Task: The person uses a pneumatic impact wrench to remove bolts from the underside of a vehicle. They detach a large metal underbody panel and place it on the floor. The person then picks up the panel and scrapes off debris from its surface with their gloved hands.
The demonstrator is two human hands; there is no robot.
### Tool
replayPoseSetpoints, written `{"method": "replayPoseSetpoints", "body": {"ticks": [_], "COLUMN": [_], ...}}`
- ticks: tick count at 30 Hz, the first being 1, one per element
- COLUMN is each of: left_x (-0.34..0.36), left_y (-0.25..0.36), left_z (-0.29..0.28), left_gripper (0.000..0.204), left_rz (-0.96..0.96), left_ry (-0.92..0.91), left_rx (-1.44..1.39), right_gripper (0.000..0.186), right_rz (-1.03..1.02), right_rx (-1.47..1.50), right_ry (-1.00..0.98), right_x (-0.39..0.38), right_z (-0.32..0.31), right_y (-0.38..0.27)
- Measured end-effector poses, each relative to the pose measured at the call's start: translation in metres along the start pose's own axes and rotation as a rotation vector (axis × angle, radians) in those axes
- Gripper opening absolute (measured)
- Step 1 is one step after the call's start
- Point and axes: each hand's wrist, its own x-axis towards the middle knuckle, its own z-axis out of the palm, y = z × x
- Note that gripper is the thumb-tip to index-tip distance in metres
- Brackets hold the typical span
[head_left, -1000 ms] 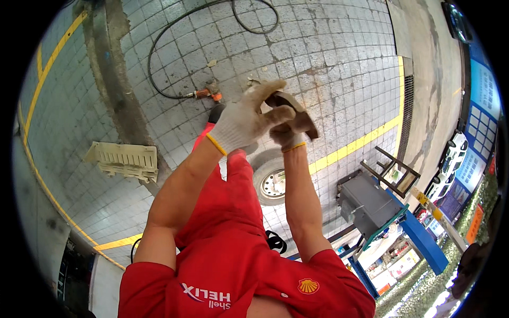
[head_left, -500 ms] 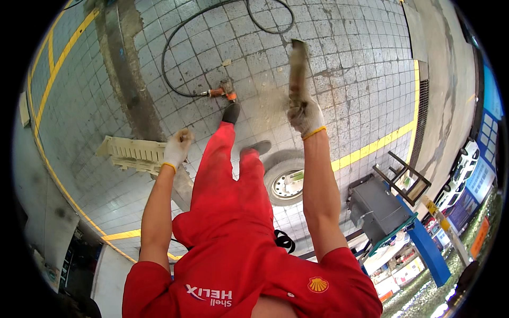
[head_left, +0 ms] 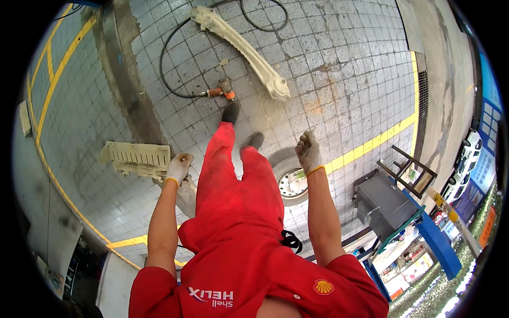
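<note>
My left hand (head_left: 179, 166), in a white glove with a yellow cuff, has its fingers curled with nothing visible in them. Near it on the left is a cream slotted panel (head_left: 139, 158); I cannot tell whether the hand touches it. My right hand (head_left: 309, 150), gloved alike, is curled into a loose fist over the floor, right of my legs and next to the wheel (head_left: 293, 185). Ahead of it, apart from the hand, a long, dusty cream beam (head_left: 244, 51) stretches diagonally, its far end over a black hose. Whether it rests fully on the tiles cannot be told.
An orange air impact wrench (head_left: 221, 92) on its black hose (head_left: 162, 63) lies just ahead of my foot. At the right stand a grey box-shaped unit (head_left: 383, 204) and a dark metal frame (head_left: 411, 169). A drain grate (head_left: 421, 106) runs along the far right.
The beam has left my right hand and now sits farther ahead and to the left. Both hands have drawn back toward me. The wrench has stayed in place.
</note>
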Motion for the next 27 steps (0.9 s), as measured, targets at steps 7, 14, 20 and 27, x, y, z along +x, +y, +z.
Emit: {"method": "replayPoseSetpoints", "body": {"ticks": [7,14,20,27], "left_x": [-0.087,-0.096,-0.073,0.054], "left_y": [0.025,-0.010,0.063,0.102], "left_z": [0.007,0.015,0.002,0.032], "left_gripper": [0.044,0.042,0.037,0.031], "left_rz": [-0.132,-0.057,-0.099,-0.088], "left_ry": [0.026,0.092,-0.113,-0.335], "left_rx": [-0.314,-0.601,-0.714,-0.762], "right_gripper": [0.044,0.061,0.070,0.081], "right_rz": [-0.092,-0.184,-0.360,-0.414], "right_rx": [-0.566,-1.004,-1.745,-1.867], "right_ry": [0.094,0.011,0.162,0.219], "right_x": [-0.014,0.019,0.034,0.126], "right_z": [-0.070,-0.100,-0.033,0.103], "right_y": [0.038,0.061,0.067,0.088]}}
